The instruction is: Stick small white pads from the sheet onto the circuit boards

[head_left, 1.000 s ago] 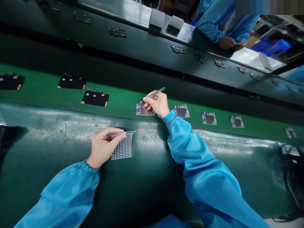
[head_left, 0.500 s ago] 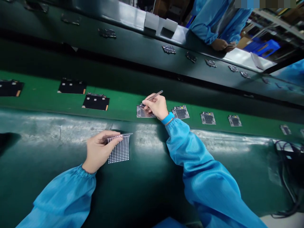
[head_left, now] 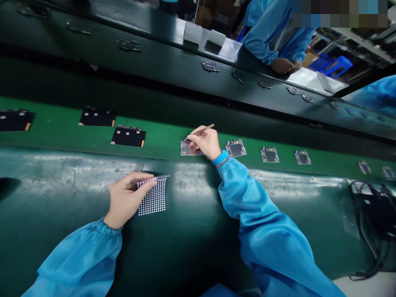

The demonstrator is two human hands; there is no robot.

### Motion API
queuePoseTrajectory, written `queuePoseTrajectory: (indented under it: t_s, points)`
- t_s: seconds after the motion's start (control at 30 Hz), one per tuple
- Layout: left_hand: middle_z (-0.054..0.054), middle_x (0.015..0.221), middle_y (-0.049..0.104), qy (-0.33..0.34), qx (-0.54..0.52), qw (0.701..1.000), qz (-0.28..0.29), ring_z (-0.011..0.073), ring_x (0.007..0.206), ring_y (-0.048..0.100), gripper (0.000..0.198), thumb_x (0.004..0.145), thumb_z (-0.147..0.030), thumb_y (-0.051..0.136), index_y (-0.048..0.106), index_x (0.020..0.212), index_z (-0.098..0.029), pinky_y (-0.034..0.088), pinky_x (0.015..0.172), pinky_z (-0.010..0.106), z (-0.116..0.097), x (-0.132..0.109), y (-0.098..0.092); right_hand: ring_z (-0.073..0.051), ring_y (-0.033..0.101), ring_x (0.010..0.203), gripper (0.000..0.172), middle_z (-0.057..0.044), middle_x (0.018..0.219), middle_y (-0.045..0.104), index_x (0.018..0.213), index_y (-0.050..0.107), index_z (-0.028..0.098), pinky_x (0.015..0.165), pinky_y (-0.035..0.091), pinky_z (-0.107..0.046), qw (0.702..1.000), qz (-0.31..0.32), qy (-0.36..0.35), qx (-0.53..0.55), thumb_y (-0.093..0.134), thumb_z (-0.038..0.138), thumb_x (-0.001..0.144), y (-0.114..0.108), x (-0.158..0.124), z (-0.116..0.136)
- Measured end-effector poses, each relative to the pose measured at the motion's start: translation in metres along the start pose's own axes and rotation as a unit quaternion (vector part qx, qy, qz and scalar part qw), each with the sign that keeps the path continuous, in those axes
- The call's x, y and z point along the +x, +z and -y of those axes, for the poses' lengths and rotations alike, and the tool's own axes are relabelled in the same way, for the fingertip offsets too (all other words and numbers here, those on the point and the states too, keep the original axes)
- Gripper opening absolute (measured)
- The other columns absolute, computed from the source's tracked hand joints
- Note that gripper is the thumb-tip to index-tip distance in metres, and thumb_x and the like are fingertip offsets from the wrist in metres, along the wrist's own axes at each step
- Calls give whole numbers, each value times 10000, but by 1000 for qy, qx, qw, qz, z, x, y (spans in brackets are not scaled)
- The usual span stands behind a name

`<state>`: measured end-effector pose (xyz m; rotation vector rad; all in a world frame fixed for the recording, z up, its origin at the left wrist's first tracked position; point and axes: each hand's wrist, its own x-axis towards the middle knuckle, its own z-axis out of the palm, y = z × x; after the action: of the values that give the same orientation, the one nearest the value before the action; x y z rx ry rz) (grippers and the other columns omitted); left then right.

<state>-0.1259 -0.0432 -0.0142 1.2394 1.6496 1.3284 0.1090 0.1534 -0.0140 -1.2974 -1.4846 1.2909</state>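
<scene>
My left hand (head_left: pixel 125 198) pinches the top edge of a dark sheet of round white dot stickers (head_left: pixel 153 200), which hangs over the near green surface. A thin straight edge sticks out to the right along the sheet's top. My right hand (head_left: pixel 204 141), with a blue band at the wrist, is closed on tweezers (head_left: pixel 206 128). Their tips point down at the upper left of a circuit board (head_left: pixel 188 149) on the green belt. My fingers cover part of that board, and the exact tip contact is hidden. Just right of it lies another circuit board (head_left: pixel 235 147).
More circuit boards (head_left: pixel 269 154) lie rightward along the belt (head_left: pixel 163 136). Black-covered boards (head_left: pixel 128 137) lie to the left. A raised far line carries several boards (head_left: pixel 210 66). A co-worker's hands (head_left: pixel 285 66) are behind it. Cables and a dark box (head_left: pixel 375 210) sit at right.
The view has shifted slightly, so the far line and co-worker appear further left. Both hands keep their grips, and the tweezers stay at the same board.
</scene>
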Motion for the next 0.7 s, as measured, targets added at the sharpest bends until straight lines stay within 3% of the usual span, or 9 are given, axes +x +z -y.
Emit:
queuePoseTrajectory:
  t_s: [0.2,0.33,0.43,0.5,0.6,0.7]
  points:
    - [15,830,805,2,-5,1000,4,182,768,770,129,766,-290,847,798,865,-224,635,719,269,-1,1,1,-133,653,543,245,-6,675,700,924,661,179,453,498,-215,997,-28,-70,16,763,371,812,6,-2,11]
    - [12,822,804,5,-6,1000,2,181,753,767,111,762,-283,839,798,848,-225,631,701,265,-2,3,2,-171,703,769,227,-34,865,743,1109,663,214,752,572,-320,972,79,-197,-102,546,378,1005,40,2,19]
    - [12,826,804,0,-3,1000,4,176,748,763,109,767,-293,833,799,848,-227,624,703,262,1,3,2,-267,652,1097,209,-93,1128,738,1100,659,211,963,495,-423,907,147,-293,-265,679,345,940,74,8,19]
    - [12,832,805,0,1,1000,8,173,750,760,116,767,-302,833,801,852,-230,620,707,261,2,3,2,-314,579,1213,327,-121,1234,703,1107,642,205,1003,447,-455,872,165,-317,-334,783,365,859,92,13,17]
    - [14,839,805,1,6,1000,10,176,764,760,114,768,-304,828,802,853,-233,617,711,264,3,4,3,-325,570,1176,364,-129,1198,698,1076,629,199,984,427,-451,856,164,-319,-372,817,377,820,98,17,17]
    - [19,838,805,-4,7,1000,13,178,760,759,108,774,-302,821,802,852,-230,618,712,270,1,4,4,-308,590,1092,371,-114,1129,701,1060,616,194,956,443,-431,865,148,-322,-354,817,365,799,81,15,27]
